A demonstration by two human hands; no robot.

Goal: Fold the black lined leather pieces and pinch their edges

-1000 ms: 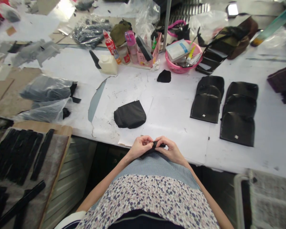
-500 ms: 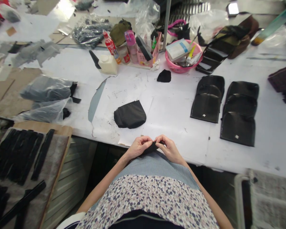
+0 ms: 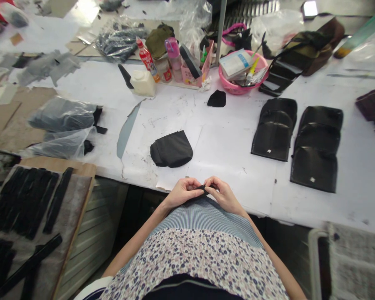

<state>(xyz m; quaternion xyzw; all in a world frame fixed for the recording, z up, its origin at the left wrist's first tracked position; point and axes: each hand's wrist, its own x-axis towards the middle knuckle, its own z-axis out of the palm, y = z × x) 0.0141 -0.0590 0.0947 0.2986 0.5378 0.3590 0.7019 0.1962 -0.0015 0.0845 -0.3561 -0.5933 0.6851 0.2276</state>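
My left hand [image 3: 185, 192] and my right hand [image 3: 222, 193] meet at the table's front edge, both pinching a small black piece of material [image 3: 201, 191] between thumbs and fingers. Most of that piece is hidden by my fingers, and its lower part lies against my striped apron [image 3: 206, 212]. Just beyond my left hand, a folded black fabric piece [image 3: 171, 150] rests flat on the white tabletop [image 3: 225, 146]. Farther back lies a small black scrap [image 3: 216, 99].
Two black panels [image 3: 274, 129] lie at the right. A pink basin [image 3: 237, 88], a bottle [image 3: 147, 60] and a cream container [image 3: 143, 83] stand at the back. Plastic-wrapped bundles [image 3: 64, 114] are at the left. Black strips [image 3: 21, 200] cover a lower board.
My left thumb has shifted slightly along the black piece, and my fingers have adjusted their pinch. The whole view has moved a little; the things on the table stay in place.
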